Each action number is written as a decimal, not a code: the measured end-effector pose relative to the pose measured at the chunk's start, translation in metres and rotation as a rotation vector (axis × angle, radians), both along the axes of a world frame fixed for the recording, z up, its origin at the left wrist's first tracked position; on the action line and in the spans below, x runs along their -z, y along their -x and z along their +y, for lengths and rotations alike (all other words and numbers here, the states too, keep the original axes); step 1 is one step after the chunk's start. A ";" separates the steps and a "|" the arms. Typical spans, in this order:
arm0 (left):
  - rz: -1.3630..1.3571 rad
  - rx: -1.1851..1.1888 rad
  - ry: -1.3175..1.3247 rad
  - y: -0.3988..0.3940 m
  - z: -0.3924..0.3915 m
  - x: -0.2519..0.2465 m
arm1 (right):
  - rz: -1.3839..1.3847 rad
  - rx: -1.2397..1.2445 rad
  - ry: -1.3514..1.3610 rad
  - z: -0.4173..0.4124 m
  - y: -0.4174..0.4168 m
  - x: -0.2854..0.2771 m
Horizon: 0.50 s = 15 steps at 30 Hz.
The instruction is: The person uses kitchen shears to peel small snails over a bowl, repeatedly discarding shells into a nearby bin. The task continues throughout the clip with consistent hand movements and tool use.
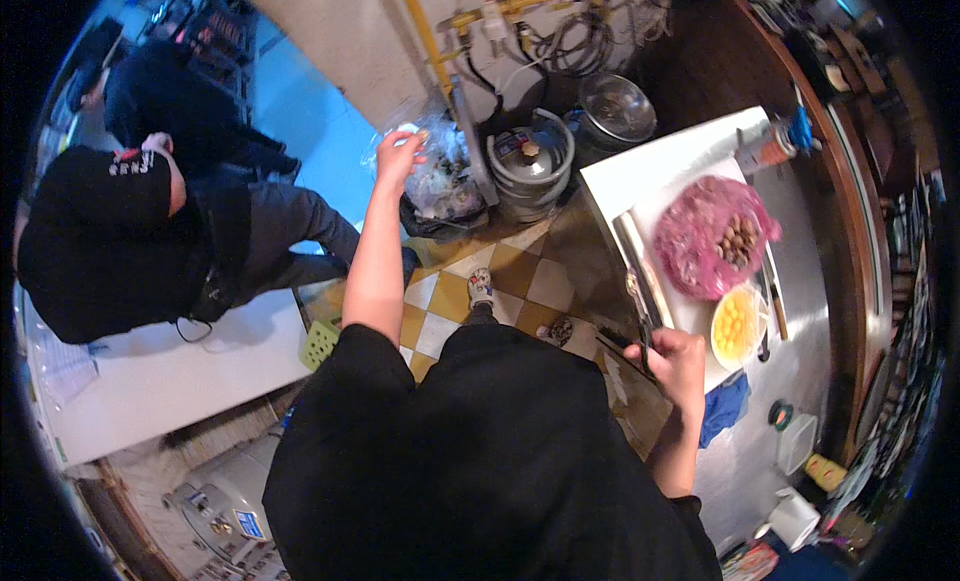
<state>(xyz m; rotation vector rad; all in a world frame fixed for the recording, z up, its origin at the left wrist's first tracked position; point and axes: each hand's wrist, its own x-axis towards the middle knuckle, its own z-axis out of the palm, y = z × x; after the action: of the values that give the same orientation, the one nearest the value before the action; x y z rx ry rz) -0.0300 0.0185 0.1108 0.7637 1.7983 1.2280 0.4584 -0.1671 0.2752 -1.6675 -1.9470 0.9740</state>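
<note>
My left hand [400, 161] reaches out over a waste bin lined with clear plastic [448, 187]. A small pale bit shows at its fingertips; whether the hand grips it is unclear. My right hand [675, 360] holds dark-handled scissors [646, 333] by the handles, beside the near edge of a white cutting board [622, 177]. Small speckled eggs [738, 243], like quail eggs, lie in an open pink plastic bag [694, 221] on the board. A white bowl [716, 356] beside the bag holds several yellow yolks [731, 332].
A knife [778, 311] lies past the bowl on the steel counter [799, 281]. A blue cloth [724, 410] is by the board. A gas cylinder [529, 165] and metal bowl [617, 108] stand beyond the checkered floor [517, 273]. A person in black [97, 236] is at left by a white worktop [187, 371].
</note>
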 end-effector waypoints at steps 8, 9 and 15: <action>0.089 0.012 0.374 0.090 -0.125 0.228 | 0.377 -0.254 0.366 0.116 0.168 0.041; 0.216 0.054 0.398 0.104 -0.175 0.291 | 0.450 -0.330 0.408 0.138 0.191 0.055; 0.433 0.821 1.123 0.042 -0.502 0.354 | 0.820 -0.539 1.101 0.234 0.296 0.153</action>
<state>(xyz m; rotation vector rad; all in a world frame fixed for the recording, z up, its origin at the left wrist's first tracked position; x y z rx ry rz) -0.0716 -0.4830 -0.2431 0.9233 1.8093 -0.5189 0.1626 0.0672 0.1223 -0.7422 -1.2787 2.7221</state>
